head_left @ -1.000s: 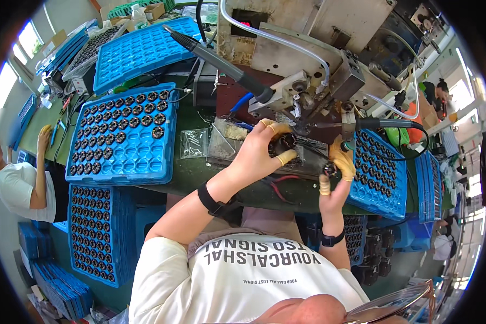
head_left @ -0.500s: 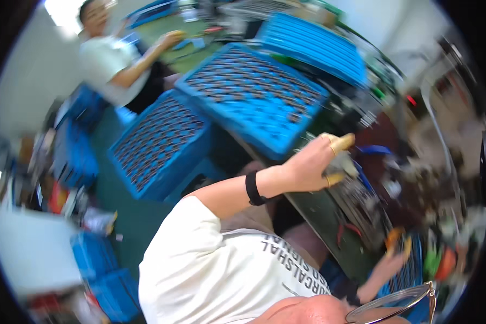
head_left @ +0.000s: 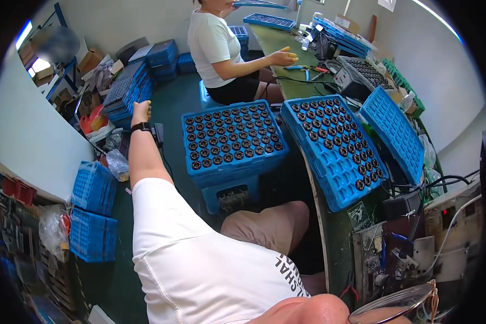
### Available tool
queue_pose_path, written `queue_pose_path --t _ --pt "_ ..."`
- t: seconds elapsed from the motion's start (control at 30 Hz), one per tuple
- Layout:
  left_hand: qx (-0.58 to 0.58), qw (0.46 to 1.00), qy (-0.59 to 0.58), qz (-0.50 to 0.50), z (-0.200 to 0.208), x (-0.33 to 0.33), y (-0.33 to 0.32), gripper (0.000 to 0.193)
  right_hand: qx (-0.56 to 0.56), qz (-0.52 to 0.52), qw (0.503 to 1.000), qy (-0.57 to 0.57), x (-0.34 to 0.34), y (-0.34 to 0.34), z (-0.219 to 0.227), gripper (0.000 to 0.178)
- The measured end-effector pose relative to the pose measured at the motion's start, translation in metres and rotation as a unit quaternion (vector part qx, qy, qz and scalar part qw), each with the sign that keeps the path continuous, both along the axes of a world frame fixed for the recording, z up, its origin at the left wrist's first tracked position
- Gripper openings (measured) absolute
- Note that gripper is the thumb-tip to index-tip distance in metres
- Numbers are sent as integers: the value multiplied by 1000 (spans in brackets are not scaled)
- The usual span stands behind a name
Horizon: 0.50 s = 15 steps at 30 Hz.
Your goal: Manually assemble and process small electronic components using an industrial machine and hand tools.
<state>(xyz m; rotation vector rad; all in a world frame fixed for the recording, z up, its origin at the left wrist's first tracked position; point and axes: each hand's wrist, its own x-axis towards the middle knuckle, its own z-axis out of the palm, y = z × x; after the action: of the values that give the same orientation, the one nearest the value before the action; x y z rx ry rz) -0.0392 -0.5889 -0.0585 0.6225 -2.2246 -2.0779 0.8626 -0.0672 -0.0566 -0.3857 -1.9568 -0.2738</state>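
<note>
My left arm stretches out to the left, a black band on its wrist. At its end my left hand (head_left: 141,112), with yellow finger covers, is open beside the near corner of a stack of blue trays (head_left: 125,93); whether it touches them cannot be made out. My right hand is out of view. Between me and a co-worker, a blue tray (head_left: 235,135) full of round dark parts rests on a blue stool (head_left: 213,201). On the green bench lies another blue tray (head_left: 329,178), partly filled with the same parts.
A co-worker (head_left: 213,51) sits at the far bench, one hand over it near pliers (head_left: 306,73). An upturned-looking blue tray (head_left: 394,135) leans at the bench's right. More blue trays (head_left: 93,235) stand on the floor at left, near a plastic bag (head_left: 117,164). Metal machinery (head_left: 370,259) occupies the near right.
The view has swung left. My left hand has gone from above the bench out to the tray stack on the left. My right hand has left the picture.
</note>
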Motion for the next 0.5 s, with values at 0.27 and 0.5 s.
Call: queue_pose_path --t 0.27,0.5 --pt "-41 997 -30 -58 15 -2 26 81 -115 -3 993 -6 -12 -13 25 75" --pt "-239 963 -35 -122 37 -35 72 83 -268 -361 870 -204 -13 -32 47 82"
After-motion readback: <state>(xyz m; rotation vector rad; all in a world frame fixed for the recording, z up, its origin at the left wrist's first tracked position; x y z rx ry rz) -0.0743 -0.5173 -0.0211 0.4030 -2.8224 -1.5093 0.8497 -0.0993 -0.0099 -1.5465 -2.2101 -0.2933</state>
